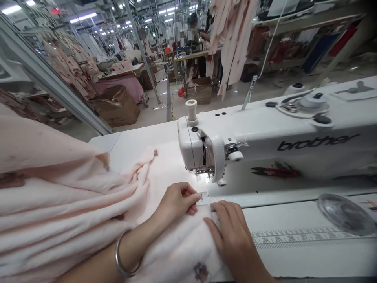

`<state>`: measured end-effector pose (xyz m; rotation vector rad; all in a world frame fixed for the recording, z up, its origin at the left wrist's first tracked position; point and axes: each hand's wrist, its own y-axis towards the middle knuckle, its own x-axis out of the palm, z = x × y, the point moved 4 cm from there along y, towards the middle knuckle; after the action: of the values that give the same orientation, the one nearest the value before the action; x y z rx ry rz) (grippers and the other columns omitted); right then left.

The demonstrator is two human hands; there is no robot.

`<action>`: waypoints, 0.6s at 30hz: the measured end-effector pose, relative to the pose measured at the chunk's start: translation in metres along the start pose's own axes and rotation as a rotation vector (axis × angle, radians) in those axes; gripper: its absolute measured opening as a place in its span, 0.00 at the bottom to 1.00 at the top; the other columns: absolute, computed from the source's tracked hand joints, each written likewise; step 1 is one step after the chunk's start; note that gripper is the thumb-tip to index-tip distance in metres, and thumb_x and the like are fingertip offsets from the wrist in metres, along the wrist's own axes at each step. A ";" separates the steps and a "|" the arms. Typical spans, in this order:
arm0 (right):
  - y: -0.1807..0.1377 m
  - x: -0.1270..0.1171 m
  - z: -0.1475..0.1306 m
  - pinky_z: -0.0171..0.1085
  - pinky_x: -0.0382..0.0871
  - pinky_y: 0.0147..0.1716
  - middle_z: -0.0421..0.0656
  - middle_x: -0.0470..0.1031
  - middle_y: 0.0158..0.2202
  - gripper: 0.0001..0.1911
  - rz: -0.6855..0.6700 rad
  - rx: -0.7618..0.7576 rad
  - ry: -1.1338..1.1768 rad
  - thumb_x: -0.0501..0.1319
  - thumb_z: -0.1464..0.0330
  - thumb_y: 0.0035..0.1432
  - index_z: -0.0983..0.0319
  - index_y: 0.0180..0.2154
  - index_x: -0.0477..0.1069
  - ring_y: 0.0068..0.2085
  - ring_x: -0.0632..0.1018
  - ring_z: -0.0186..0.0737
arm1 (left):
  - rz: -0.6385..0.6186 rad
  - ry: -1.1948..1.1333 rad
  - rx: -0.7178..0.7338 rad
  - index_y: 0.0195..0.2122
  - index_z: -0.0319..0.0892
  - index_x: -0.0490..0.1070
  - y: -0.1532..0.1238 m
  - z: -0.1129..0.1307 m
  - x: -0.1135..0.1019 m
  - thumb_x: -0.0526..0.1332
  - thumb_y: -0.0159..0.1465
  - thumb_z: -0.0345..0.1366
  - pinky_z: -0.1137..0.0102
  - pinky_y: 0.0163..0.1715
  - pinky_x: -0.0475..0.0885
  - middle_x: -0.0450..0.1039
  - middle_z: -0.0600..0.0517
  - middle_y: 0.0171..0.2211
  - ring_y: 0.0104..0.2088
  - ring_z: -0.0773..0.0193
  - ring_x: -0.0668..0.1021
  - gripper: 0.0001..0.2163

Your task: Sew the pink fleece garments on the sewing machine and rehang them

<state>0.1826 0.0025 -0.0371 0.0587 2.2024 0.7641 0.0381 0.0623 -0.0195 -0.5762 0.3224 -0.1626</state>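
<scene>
Pale pink plush fabric [182, 239] with brown printed patches lies in folds across the left and front of the sewing table. My left hand [179, 198], with a metal bangle at its wrist, pinches a small white label [202, 198] between thumb and fingertips on top of the fabric. Just right of it, my right hand [232, 232] is curled at the fabric's right edge, thumb on the cloth and fingers beside the edge. Directly beyond both hands is the needle area of a white sewing machine [250, 135]; its presser foot is hard to make out.
Red-handled thread snips [277, 172] lie under the machine arm. A clear round dish [346, 214] sits at right near a printed ruler scale [282, 237]. Beyond the table are cardboard boxes [116, 106], hanging pink garment pieces [232, 43] and a person at another table.
</scene>
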 end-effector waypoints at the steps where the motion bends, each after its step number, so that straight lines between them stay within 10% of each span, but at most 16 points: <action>1: -0.001 -0.001 -0.001 0.44 0.65 0.39 0.50 0.64 0.39 0.10 0.009 -0.025 -0.031 0.54 0.73 0.64 0.68 0.47 0.64 0.41 0.66 0.45 | 0.005 -0.001 0.002 0.27 0.36 0.68 0.002 -0.003 0.001 0.62 0.58 0.35 0.77 0.22 0.71 0.69 0.54 0.18 0.19 0.70 0.74 0.08; 18: -0.002 0.001 -0.001 0.45 0.67 0.37 0.50 0.62 0.39 0.15 -0.060 -0.013 -0.046 0.54 0.74 0.63 0.71 0.51 0.67 0.40 0.65 0.44 | 0.078 0.252 0.073 0.27 0.40 0.68 0.008 -0.008 0.001 0.60 0.57 0.42 0.78 0.20 0.65 0.71 0.57 0.23 0.18 0.70 0.76 0.10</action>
<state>0.1821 0.0005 -0.0382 0.0041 2.1454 0.7369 0.0364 0.0644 -0.0301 -0.4707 0.5801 -0.1712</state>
